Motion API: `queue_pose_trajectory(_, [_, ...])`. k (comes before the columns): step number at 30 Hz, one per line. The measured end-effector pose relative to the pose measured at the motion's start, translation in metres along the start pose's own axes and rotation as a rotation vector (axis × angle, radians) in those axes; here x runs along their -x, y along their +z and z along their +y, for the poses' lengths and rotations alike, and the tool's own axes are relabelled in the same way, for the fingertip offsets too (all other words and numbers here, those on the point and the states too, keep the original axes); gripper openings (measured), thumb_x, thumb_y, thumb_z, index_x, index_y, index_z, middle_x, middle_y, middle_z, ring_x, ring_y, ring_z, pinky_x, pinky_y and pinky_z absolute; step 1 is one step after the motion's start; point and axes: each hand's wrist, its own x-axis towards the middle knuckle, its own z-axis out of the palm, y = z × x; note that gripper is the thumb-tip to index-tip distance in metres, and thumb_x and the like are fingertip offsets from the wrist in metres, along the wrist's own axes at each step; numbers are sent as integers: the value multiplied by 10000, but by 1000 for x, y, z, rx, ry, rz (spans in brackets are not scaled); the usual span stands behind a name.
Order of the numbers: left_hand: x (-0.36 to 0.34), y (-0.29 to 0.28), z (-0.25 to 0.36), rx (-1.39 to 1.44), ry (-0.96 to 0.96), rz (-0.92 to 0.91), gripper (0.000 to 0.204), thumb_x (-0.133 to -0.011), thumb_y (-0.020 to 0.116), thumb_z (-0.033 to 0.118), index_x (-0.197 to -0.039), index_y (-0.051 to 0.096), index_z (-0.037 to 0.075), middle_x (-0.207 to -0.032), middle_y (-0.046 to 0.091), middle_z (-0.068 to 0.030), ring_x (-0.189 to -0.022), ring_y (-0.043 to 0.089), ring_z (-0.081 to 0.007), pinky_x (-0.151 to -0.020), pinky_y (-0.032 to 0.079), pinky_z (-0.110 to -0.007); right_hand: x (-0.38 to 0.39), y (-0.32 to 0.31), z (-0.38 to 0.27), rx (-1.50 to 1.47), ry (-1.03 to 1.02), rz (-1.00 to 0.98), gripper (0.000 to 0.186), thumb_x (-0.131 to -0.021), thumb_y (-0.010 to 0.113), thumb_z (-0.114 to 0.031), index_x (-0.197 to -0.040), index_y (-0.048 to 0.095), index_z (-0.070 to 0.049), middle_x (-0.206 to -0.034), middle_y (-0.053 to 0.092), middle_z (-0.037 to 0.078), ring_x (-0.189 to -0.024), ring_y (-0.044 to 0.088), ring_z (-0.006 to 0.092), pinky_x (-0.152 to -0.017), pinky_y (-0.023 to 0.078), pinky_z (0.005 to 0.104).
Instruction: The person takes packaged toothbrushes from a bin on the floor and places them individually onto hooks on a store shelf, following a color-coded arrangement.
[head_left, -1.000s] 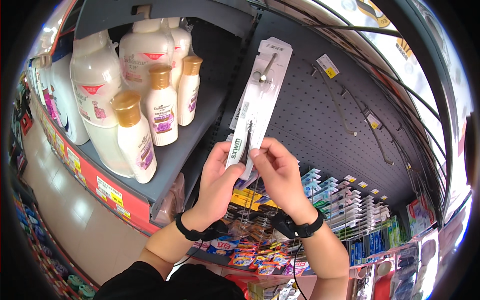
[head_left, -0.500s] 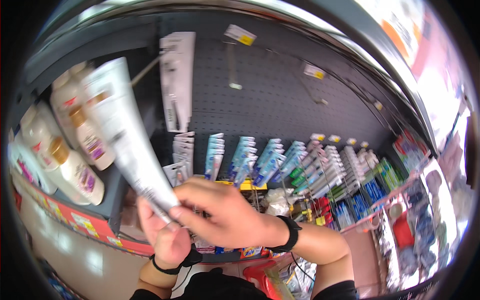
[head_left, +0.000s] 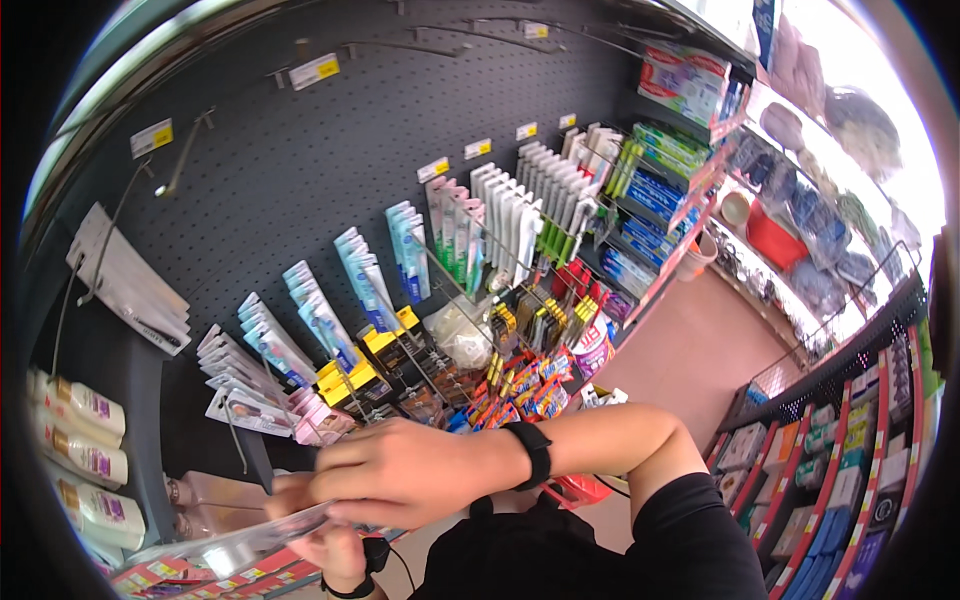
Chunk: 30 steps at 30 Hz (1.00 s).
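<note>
A long, flat, whitish blister pack (head_left: 235,550), apparently a toothbrush pack, is low at the left, tilted nearly edge-on with a glare on its film. My right hand (head_left: 405,472) reaches across and closes over its near end, with the thumb along the edge. Just below, my left hand (head_left: 335,553) grips the same end from underneath; my right hand partly hides its fingers. Ahead of my hands hang white toothbrush packs (head_left: 245,405) and blue-and-white ones (head_left: 325,318). A separate stack of long white packs (head_left: 130,285) hangs from a hook at the upper left.
Lotion-like bottles (head_left: 95,460) line a shelf at the left. Bare hooks (head_left: 185,155) jut from the dark pegboard (head_left: 330,140). Toothpaste boxes (head_left: 650,190) fill the shelf at the right end. A black-sided shelf (head_left: 840,470) with small goods stands across the pinkish floor (head_left: 690,340).
My view has swung to the right. The pack, upright before, has been lowered and tipped almost flat to the left. Both hands have come down with it.
</note>
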Motion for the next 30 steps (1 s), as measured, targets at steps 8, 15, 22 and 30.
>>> queue_pose_trajectory(8, [40, 68, -45, -269, -219, -674, 306, -830, 675, 7, -1129, 612, -7, -1014, 648, -122, -939, 645, -226, -840, 507, -356, 170, -27, -4, 1, 602, 204, 172, -955, 700, -140, -1060, 659, -10, -929, 660, 134, -814, 681, 301, -682, 541, 365])
queue_pose_trajectory(15, [104, 135, -111, -261, -480, -1048, 253, -873, 721, 67, -1097, 627, -5, -963, 644, -114, -866, 653, -216, -789, 516, -333, 330, -2, -18, -432, 1240, 625, 181, -1017, 653, -169, -1088, 677, -4, -990, 714, 31, -911, 641, 82, -805, 523, 266])
queue_pose_trajectory(22, [170, 206, -167, -177, -666, -1306, 329, -949, 695, 149, -1232, 616, -1, -1059, 680, -119, -944, 668, -208, -824, 522, -328, 432, 8, -34, -664, 1478, 957, 231, -1015, 610, -273, -1095, 680, -68, -1017, 695, 7, -906, 631, 83, -760, 489, 240])
queue_pose_trajectory(30, [222, 264, -209, -261, -661, -1530, 363, -981, 657, 214, -1282, 639, 11, -1152, 700, -170, -977, 694, -270, -827, 537, -360, 504, 10, -40, -747, 1555, 1177, 216, -1017, 582, -228, -1153, 664, -81, -1032, 696, 4, -911, 640, 89, -779, 506, 254])
